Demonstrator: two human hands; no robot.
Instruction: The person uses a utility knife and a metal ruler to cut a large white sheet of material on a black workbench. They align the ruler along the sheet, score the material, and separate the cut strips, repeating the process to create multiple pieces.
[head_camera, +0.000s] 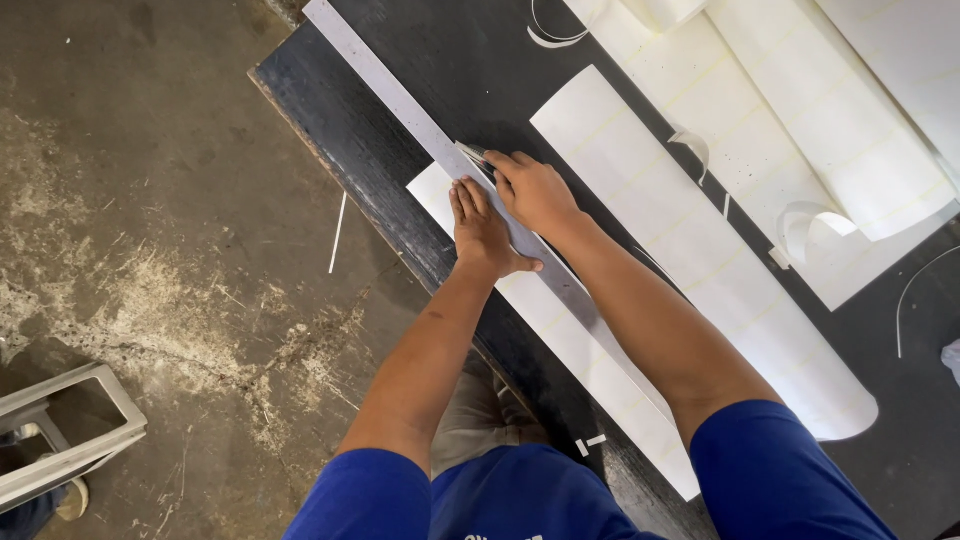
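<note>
1. We see a long metal ruler lying aslant over a narrow white sheet near the desk's left edge.
2. Our left hand presses flat, fingers spread, on the ruler.
3. Our right hand is closed around a small blade, probably a knife, at the ruler's edge.
4. Wider white sheets lie toward the desk's far right corner.
</note>
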